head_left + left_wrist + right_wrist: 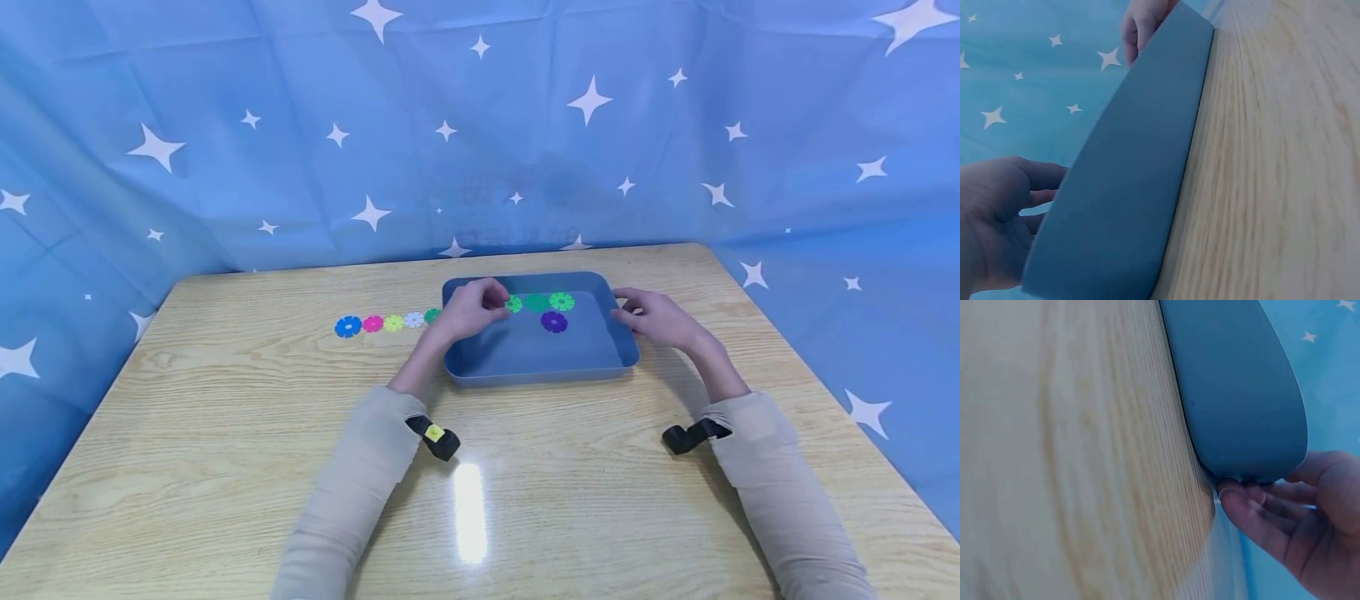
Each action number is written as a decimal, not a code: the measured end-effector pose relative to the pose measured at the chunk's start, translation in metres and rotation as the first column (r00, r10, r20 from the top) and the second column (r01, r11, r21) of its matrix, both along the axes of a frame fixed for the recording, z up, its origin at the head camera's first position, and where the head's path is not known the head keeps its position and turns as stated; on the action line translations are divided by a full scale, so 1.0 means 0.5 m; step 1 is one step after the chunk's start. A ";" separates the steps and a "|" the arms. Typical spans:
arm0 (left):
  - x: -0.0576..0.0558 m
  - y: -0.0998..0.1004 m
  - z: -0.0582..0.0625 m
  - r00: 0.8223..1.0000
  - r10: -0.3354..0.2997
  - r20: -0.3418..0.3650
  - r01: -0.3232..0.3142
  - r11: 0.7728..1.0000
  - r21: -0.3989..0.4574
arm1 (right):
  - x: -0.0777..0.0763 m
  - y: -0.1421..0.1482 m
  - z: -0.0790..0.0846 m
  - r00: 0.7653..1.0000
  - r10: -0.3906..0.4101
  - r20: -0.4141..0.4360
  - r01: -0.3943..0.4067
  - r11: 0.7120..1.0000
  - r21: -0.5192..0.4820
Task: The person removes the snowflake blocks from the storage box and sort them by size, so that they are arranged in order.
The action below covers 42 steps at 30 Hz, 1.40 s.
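A shallow blue-grey tray (525, 357) holds several flower-shaped plastic discs: a light green disc (514, 304), a darker green disc (536, 302), another light green disc (562, 302) and a purple disc (554, 322). My left hand (471, 310) hovers over the tray's left part, thumb and forefinger apart beside the nearest light green disc. The tray wall hides its fingertips in the left wrist view, where nothing held shows. My right hand (658, 319) grips the tray's right end; in the right wrist view its fingertips (1235, 499) touch the outer wall low down.
Left of the tray, a row of discs lies on the wooden table (225, 433): blue disc (348, 326), pink disc (372, 323), yellow disc (393, 322), white disc (414, 319) and green disc (432, 315), partly covered by my left hand. Behind hangs a blue star-patterned curtain (300, 175).
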State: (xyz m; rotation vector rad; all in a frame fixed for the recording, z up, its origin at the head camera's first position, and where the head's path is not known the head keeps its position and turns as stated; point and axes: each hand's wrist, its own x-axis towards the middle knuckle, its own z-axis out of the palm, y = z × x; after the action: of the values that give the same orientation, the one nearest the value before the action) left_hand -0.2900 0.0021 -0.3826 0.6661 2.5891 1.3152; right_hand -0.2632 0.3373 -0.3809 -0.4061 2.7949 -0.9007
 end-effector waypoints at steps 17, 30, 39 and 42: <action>-0.019 0.032 -0.021 0.998 0.056 0.023 -0.054 0.996 -0.077 | -0.004 -0.001 0.001 1.000 0.013 0.003 -0.013 1.000 -0.022; -0.026 0.030 -0.032 0.994 0.097 0.053 -0.090 0.987 -0.132 | -0.002 -0.001 0.001 1.000 0.007 0.000 -0.007 1.000 -0.009; -0.021 0.029 -0.031 0.995 0.093 0.042 -0.088 0.989 -0.116 | -0.002 0.000 0.000 1.000 0.004 -0.005 -0.004 1.000 -0.004; -0.017 0.027 -0.028 0.994 0.093 0.060 -0.089 0.994 -0.067 | -0.002 0.001 -0.001 1.000 0.003 -0.003 -0.003 1.000 -0.002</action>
State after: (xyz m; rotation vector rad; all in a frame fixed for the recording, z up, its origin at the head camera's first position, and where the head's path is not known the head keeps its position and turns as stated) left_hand -0.2986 0.0155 -0.3966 0.4934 2.6263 1.2509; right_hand -0.2641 0.3380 -0.3815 -0.4115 2.7957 -0.9033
